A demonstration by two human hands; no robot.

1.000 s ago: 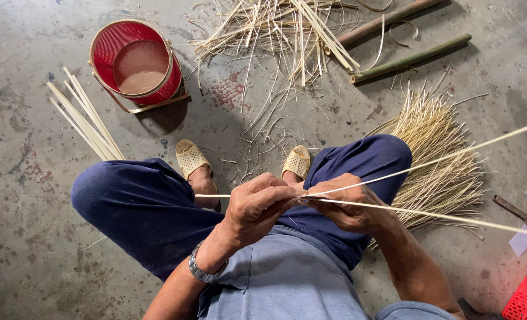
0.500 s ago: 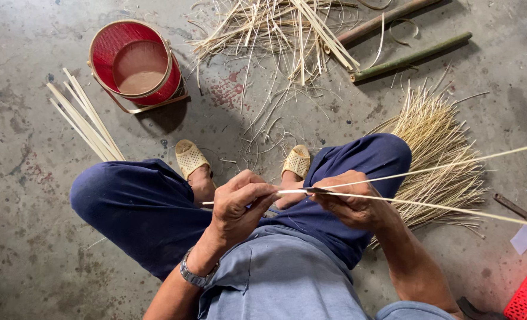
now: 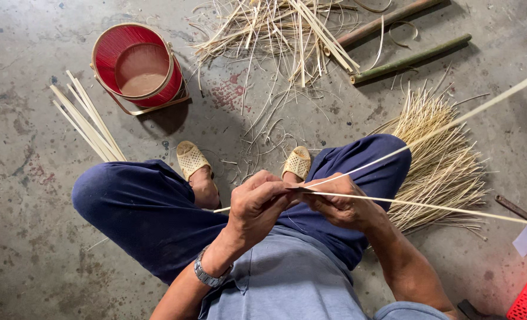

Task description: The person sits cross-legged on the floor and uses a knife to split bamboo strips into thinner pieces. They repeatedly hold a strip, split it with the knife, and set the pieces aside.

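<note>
Bamboo strip (image 3: 429, 206), pale and thin, was held at mid-frame above the lap, where it was seen forked into two slender lengths: one ran out level toward the right edge, the other rose diagonally to the upper right corner. The left hand (image 3: 257, 204) was closed around the strip near the fork, its fingers (image 3: 269, 188) pressed together and pinching it, with a short end poking out to the left of the fist. The right hand (image 3: 340, 204) was set just beside it, touching it at the fork, fingers curled and pinched on the level length. A metal wristwatch (image 3: 209, 275) was worn on the left wrist. Dark blue trousers (image 3: 151, 213) were seen on bent knees, and woven sandals (image 3: 191, 159) were planted on the concrete floor (image 3: 26, 237). A red round basket (image 3: 138, 65) stood at the upper left, with a bundle of flat splints (image 3: 88, 124) lying beside it. A heap of fine bamboo slivers (image 3: 444, 160) lay near the right knee, and two bamboo poles (image 3: 411, 58) were lying beyond a loose pile of shavings (image 3: 275, 29).
</note>
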